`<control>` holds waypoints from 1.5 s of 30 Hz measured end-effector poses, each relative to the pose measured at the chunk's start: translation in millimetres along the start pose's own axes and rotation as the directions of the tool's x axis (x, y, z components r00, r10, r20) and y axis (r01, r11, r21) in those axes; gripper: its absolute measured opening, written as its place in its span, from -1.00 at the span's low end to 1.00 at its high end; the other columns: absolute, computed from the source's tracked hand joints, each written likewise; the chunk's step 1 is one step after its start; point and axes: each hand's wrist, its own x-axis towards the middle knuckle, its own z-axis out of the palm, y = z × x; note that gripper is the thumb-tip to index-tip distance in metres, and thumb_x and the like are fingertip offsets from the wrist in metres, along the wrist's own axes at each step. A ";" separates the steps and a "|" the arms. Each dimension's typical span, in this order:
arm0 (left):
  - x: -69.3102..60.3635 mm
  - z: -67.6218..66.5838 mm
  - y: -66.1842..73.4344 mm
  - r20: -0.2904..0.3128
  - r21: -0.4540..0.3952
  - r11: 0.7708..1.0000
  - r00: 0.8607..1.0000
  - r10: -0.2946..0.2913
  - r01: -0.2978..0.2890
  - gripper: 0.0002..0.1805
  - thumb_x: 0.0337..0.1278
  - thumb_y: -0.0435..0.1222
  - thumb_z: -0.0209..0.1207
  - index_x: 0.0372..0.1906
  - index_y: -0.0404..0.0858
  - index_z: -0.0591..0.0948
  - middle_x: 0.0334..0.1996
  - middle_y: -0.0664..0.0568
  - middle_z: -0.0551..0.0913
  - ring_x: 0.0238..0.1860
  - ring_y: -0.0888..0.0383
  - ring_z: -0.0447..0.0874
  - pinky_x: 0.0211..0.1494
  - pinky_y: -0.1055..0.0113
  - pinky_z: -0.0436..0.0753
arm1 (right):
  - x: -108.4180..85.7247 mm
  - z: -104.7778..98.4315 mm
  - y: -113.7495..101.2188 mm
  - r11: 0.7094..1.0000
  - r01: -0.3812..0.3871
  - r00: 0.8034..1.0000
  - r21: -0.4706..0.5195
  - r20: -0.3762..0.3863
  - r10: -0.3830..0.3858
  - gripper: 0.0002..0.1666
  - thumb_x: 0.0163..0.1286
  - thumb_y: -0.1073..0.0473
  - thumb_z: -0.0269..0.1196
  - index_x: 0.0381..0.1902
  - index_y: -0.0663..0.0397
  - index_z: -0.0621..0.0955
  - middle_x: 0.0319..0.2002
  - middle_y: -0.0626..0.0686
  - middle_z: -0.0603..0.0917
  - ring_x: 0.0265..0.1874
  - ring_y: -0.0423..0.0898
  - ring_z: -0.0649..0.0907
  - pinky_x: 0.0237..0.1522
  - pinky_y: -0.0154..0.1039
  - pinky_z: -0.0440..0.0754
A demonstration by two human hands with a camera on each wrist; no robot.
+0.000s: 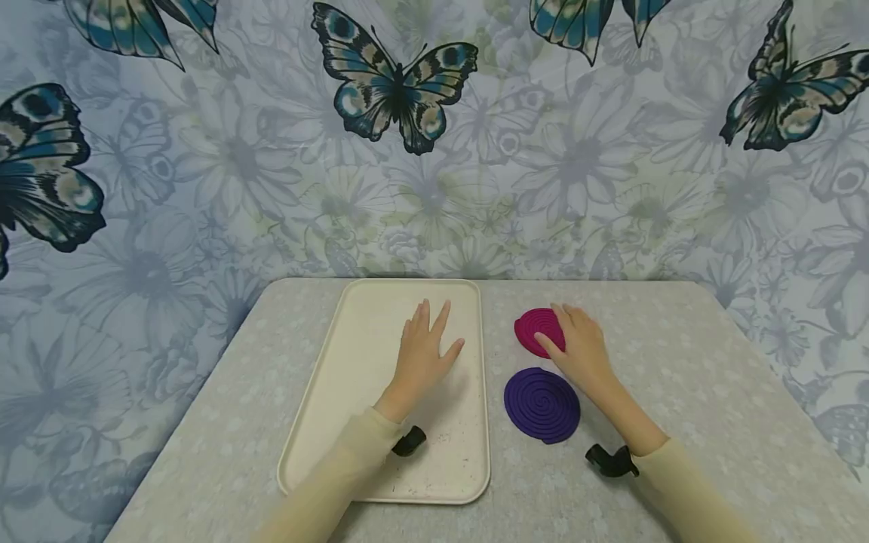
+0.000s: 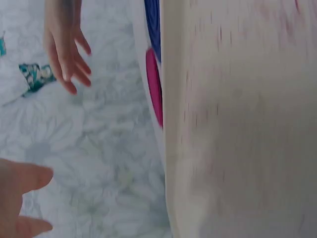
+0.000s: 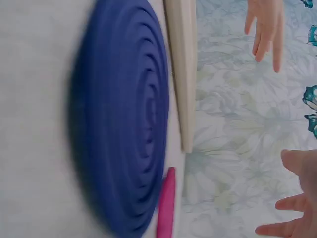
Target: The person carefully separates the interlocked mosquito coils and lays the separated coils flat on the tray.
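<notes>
Spreading our left hand (image 1: pixel 422 356) over the cream tray (image 1: pixel 366 362), we are hovering our loosely splayed right hand (image 1: pixel 585 348) above the magenta spiral disc (image 1: pixel 532 329).

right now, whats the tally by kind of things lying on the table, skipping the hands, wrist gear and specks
Tray: 1
Spiral discs: 2, the magenta disc and the purple disc
Total: 3
</notes>
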 end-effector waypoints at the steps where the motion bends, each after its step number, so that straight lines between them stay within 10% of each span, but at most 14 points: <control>1: -3.1 2.5 4.4 -0.003 -0.059 0.998 1.000 -0.010 0.009 -0.24 0.29 0.01 0.06 0.49 -0.13 0.09 0.45 -0.39 0.02 0.48 -0.29 -0.03 0.46 -0.25 0.09 | -2.9 0.2 1.5 0.999 0.004 1.000 0.046 -0.007 -0.003 -0.26 0.33 0.02 0.22 0.32 0.36 0.32 0.25 0.42 0.40 0.29 0.36 0.33 0.32 0.31 0.22; 5: -17.5 13.6 23.7 0.007 -0.331 0.943 0.999 -0.037 0.037 -0.23 0.28 -0.08 0.09 0.50 -0.13 0.06 0.47 -0.32 0.02 0.49 -0.26 -0.02 0.44 -0.23 0.15 | -17.0 -0.4 8.3 0.972 -0.046 0.999 0.232 0.023 0.042 -0.32 0.36 0.07 0.20 0.30 0.38 0.34 0.24 0.38 0.43 0.28 0.29 0.38 0.30 0.23 0.30; 13: -48.1 34.2 62.4 0.188 -0.681 0.721 0.982 0.001 0.130 -0.17 0.24 -0.20 0.14 0.48 -0.30 0.00 0.42 -0.33 0.15 0.42 -0.23 0.17 0.42 -0.07 0.30 | -51.8 0.7 18.8 0.913 -0.065 0.998 0.402 0.044 0.051 -0.48 0.32 0.26 0.22 0.18 0.41 0.43 0.13 0.37 0.55 0.08 0.27 0.55 0.04 0.17 0.57; 23: -76.6 62.3 81.3 0.287 -0.647 0.736 0.958 -0.011 0.202 -0.17 0.25 -0.18 0.11 0.49 -0.33 -0.02 0.48 -0.19 0.08 0.49 -0.14 0.04 0.48 -0.14 0.12 | -82.4 13.7 20.8 0.935 -0.152 0.986 0.321 -0.019 0.167 -0.52 0.23 0.27 0.29 0.09 0.38 0.54 -0.06 0.29 0.68 -0.17 0.13 0.64 -0.24 -0.33 0.60; 32: -79.0 65.3 77.9 0.288 -0.647 0.741 0.958 0.017 0.181 -0.23 0.26 -0.20 0.09 0.46 -0.38 0.05 0.45 -0.23 0.14 0.47 -0.14 0.10 0.47 -0.10 0.17 | -90.1 26.4 8.4 0.953 -0.093 0.991 0.288 -0.068 0.117 -0.53 0.13 0.33 0.34 0.02 0.42 0.57 -0.14 0.28 0.69 -0.23 0.06 0.60 -0.23 -0.20 0.49; 35: -77.8 67.3 78.0 0.287 -0.688 0.702 0.957 0.028 0.186 -0.24 0.26 -0.20 0.11 0.45 -0.36 0.08 0.44 -0.24 0.15 0.45 -0.14 0.16 0.46 -0.03 0.24 | -92.1 26.9 8.7 0.942 -0.133 0.984 0.309 -0.068 0.162 -0.53 0.11 0.33 0.37 0.01 0.37 0.58 -0.12 0.26 0.69 -0.22 0.01 0.61 -0.22 -0.27 0.53; 40: -76.9 70.9 78.1 0.259 -0.739 0.648 0.966 0.024 0.182 -0.30 0.24 -0.23 0.14 0.41 -0.34 0.18 0.39 -0.26 0.23 0.36 -0.17 0.31 0.35 0.03 0.42 | -94.8 25.3 11.6 0.861 -0.274 0.953 0.428 0.002 0.302 -0.55 0.17 0.29 0.35 0.04 0.29 0.58 -0.07 0.21 0.63 -0.21 -0.33 0.54 -0.19 -0.55 0.50; 45: -75.2 72.8 78.3 0.244 -0.749 0.628 0.969 -0.037 0.212 -0.37 0.23 -0.23 0.14 0.37 -0.30 0.28 0.35 -0.23 0.32 0.30 -0.17 0.39 0.30 0.04 0.49 | -91.6 20.9 11.0 0.655 -0.379 0.909 0.654 0.132 0.395 -0.52 0.23 0.39 0.27 0.11 0.39 0.48 -0.02 0.19 0.55 -0.29 -0.51 0.58 -0.27 -0.61 0.57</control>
